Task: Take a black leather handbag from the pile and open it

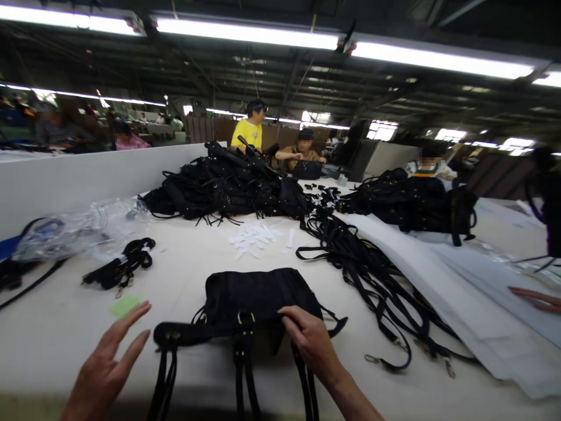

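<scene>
Right now, starting from the left side, the left hand [105, 368] is up off the white table [56, 339] with its fingers spread apart. It holds nothing. A small green paper [125, 305] lies on the table just past its fingertips. A little further off, toward the left, lies a short bundle of black straps [118, 268].

Next comes the black bag [258, 301]. It lies flat in the middle of the table, right in front of the person. Its long side runs from left to right. Its dark handles [241, 374] hang down toward the person, over the near edge of the table. The bag is to the right of the left hand, with a gap between them.

Then comes the right hand [313, 345]. It rests on the near right part of the bag, by the top edge. Its fingers are bent and close together, and they touch the bag. I cannot tell if they pinch the cloth or just press on it. So the right hand is the nearer one; the left hand is a bit apart.

Further right, many long black straps [372, 280] lie in a loose heap beside the bag. After that come big white sheets [460, 304]. At the far right edge, another person's fingers [537, 298] rest on those sheets.
</scene>
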The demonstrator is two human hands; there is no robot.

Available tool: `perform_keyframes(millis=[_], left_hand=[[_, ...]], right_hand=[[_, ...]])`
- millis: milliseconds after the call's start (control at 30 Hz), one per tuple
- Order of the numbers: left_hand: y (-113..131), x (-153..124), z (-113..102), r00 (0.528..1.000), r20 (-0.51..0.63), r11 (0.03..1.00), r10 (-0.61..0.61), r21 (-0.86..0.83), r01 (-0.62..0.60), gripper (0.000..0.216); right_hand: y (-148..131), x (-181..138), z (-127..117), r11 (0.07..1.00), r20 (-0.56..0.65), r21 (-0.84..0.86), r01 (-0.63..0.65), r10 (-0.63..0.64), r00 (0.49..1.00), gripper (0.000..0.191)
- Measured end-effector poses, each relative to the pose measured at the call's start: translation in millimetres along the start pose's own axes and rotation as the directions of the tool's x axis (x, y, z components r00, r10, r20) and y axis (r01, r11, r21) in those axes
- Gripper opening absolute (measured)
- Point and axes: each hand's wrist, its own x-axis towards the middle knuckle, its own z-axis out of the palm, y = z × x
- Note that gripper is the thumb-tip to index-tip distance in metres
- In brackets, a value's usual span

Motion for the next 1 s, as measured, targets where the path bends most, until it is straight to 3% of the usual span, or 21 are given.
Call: perform_keyframes(millis=[67,100,167,267,367,433,500,600,700,800,933,1000], left_hand=[[-1,6,2,0.992,0.012,0.989,-0.126,-0.077,0.126,0.051],[4,9,8,0.991,0.031,0.984,-0.130,-0.120,0.132,0.051],[26,14,26,0.997,0.072,0.974,-0.025,-0.221,0.040,0.051],[84,22,55,0.976,0.103,0.939,0.191,-0.310,-0.151,0.056],[138,31,75,0.921,0.100,0.904,0.377,-0.257,-0.342,0.066],[155,36,84,0.889,0.097,0.885,0.447,-0.196,-0.423,0.068],[155,38,93,0.878,0.107,0.880,0.466,-0.160,-0.447,0.065],[136,36,105,0.860,0.169,0.874,0.481,-0.166,-0.456,0.049],[115,32,112,0.850,0.224,0.879,0.476,-0.131,-0.458,0.037],[104,31,114,0.846,0.242,0.878,0.476,-0.072,-0.473,0.033],[95,34,114,0.819,0.273,0.857,0.505,-0.040,-0.515,0.030],[91,35,111,0.802,0.269,0.842,0.533,-0.072,-0.535,0.029]], right_hand=[[-15,17,-17,0.981,-0.071,0.161,-0.106,0.118,0.990,0.023],[-22,24,-24,0.957,-0.099,0.257,-0.139,0.169,0.981,0.024],[-33,35,-32,0.857,-0.116,0.487,-0.171,0.258,0.959,0.028],[-45,40,-28,0.599,-0.083,0.786,-0.154,0.349,0.933,0.034],[-52,35,-7,0.427,-0.092,0.899,-0.094,0.396,0.914,0.036],[-50,29,14,0.352,-0.094,0.934,-0.060,0.404,0.910,0.040],[-41,22,37,0.279,-0.094,0.960,-0.029,0.416,0.904,0.047],[-16,6,71,0.183,-0.074,0.983,-0.016,0.476,0.876,0.052],[9,-14,96,0.087,-0.020,0.995,-0.037,0.579,0.815,0.051],[23,-34,101,0.113,0.084,0.976,-0.188,0.600,0.795,0.043],[35,-58,80,0.374,0.278,0.781,-0.500,0.509,0.814,0.029],[42,-71,62,0.502,0.371,0.669,-0.548,0.414,0.831,0.026]])
